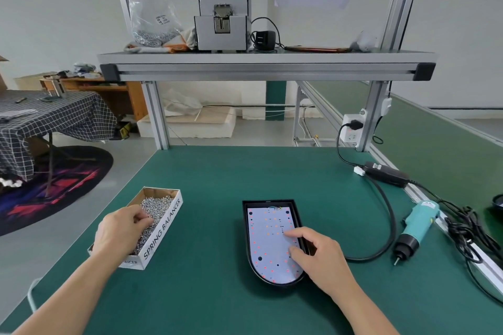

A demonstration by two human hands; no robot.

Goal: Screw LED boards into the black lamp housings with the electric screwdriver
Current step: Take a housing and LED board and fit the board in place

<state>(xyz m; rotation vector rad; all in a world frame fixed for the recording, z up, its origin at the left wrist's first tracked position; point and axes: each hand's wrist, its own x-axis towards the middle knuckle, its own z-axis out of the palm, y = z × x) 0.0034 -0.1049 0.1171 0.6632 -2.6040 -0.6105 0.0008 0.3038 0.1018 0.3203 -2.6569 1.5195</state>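
left hand (122,231) — in screws (158,205); right hand (317,255) — touching led board (268,242)

Left hand (122,231) in box (163,228) near left edge of table (206,177), fingers curled, pinching screws (158,207). Right hand (315,253) pressing board (268,245), which sits in housing (244,226) mid-table. Screwdriver (416,228) lying by right edge, untouched.

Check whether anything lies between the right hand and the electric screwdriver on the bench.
Yes: a black cable loops across the green mat between the right hand, which rests on the LED board, and the electric screwdriver. It lies flat, so the hand could probably pass over it.
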